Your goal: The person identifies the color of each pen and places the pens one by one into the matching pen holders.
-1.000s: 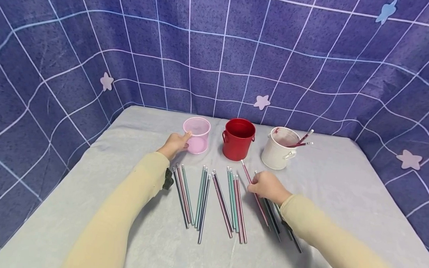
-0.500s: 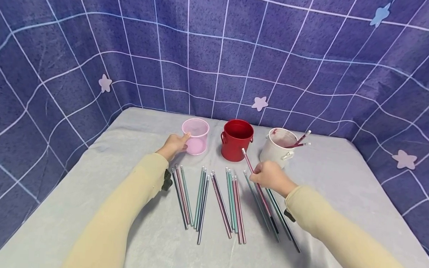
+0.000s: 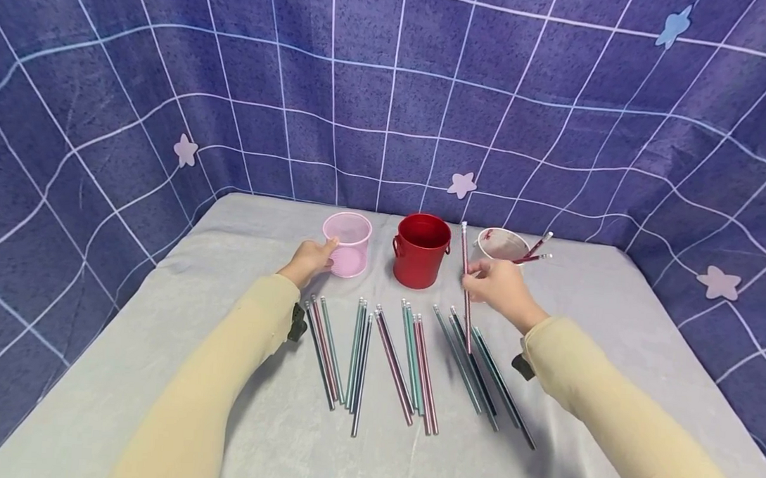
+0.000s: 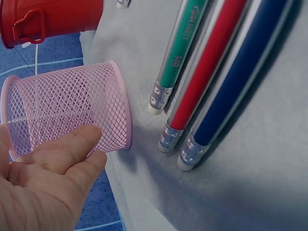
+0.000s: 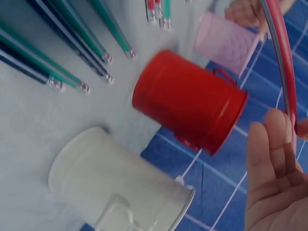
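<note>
Right hand (image 3: 498, 289) had lifted red pencil (image 3: 465, 249) near white bucket (image 5: 110, 168), near-upright, fingertips pinching shaft; left hand (image 3: 309, 259) gripped cup (image 3: 350, 259); narrow pinch looked liable to let pencil swivel, lower end dragging loose pencils (image 3: 461, 368) or clipping bucket rim

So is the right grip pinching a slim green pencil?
No: in the right wrist view, the right grip pinches a slim red pencil.
</note>
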Available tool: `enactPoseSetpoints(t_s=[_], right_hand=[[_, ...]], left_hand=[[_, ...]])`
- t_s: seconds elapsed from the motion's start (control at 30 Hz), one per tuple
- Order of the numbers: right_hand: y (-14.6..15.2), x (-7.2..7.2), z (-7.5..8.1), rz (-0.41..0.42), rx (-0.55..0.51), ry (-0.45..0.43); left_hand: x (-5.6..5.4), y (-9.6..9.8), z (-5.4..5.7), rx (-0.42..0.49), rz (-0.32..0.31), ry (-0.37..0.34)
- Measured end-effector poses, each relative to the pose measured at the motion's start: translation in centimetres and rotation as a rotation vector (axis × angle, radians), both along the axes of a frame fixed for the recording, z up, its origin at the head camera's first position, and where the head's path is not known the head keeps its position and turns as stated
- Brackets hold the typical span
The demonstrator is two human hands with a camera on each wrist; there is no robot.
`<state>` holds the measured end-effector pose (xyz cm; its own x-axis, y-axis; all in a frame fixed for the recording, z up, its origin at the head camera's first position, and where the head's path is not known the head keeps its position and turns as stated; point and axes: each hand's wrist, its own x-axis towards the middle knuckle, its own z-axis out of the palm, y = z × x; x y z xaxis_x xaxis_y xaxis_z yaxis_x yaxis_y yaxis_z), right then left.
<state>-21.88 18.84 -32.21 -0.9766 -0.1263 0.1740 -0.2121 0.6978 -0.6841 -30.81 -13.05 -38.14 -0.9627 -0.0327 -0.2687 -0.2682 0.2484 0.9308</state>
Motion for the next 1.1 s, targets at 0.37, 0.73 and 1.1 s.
enactPoseSetpoints(t_s=[0.37, 0.73, 1.1], right_hand=[[2.2, -1.3, 1.6, -0.088, -0.393, 0.035], [3.9, -1.5, 2.9, -0.211, -0.467, 0.152], [6.3, -1.0, 3.7, -0.419, -0.379, 0.34]], left_hand=[[-0.2, -0.1, -0.2, 0.018, 0.0, -0.003], [-0.1, 0.0, 0.0, 0.032, 0.006, -0.008], [-0.5, -0.1, -0.5, 0.012, 0.012, -0.005]])
